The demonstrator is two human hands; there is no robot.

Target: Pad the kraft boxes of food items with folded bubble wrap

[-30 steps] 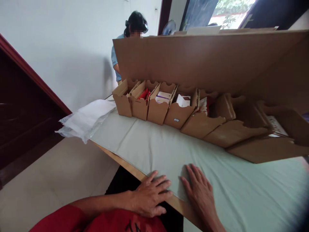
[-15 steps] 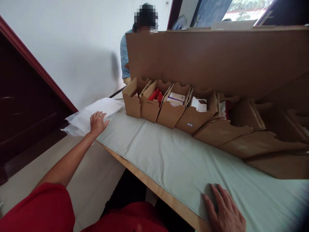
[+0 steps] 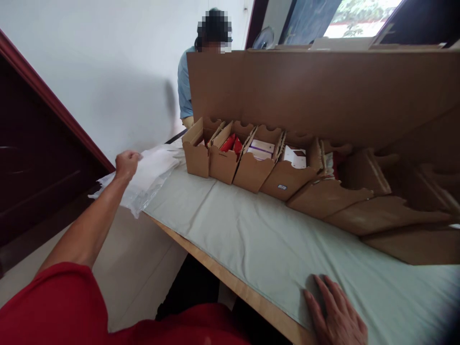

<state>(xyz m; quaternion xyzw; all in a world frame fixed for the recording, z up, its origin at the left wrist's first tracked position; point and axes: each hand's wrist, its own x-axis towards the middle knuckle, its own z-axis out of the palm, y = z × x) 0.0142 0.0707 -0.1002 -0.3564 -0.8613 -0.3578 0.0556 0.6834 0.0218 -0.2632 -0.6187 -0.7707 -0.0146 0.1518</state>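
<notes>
At the table's left end lies a pile of thin white, partly see-through plastic bags, with edges hanging over the corner. My left hand is over the far-left side of the pile, its fingers closed in a pinch on what appears to be the edge of a plastic bag; the fingertips are partly hidden. My right hand rests palm down on the pale green cloth near the front edge, fingers spread, holding nothing.
A row of open cardboard bins runs along the table, some holding red packets and white boxes. Behind them stands a tall cardboard panel. A person in a blue shirt is beyond it. A dark door is at left.
My left hand has moved left and up across the pile, going from spread fingers to a pinch. The bags have shifted, with more clear plastic hanging at the corner. My right hand stays put.
</notes>
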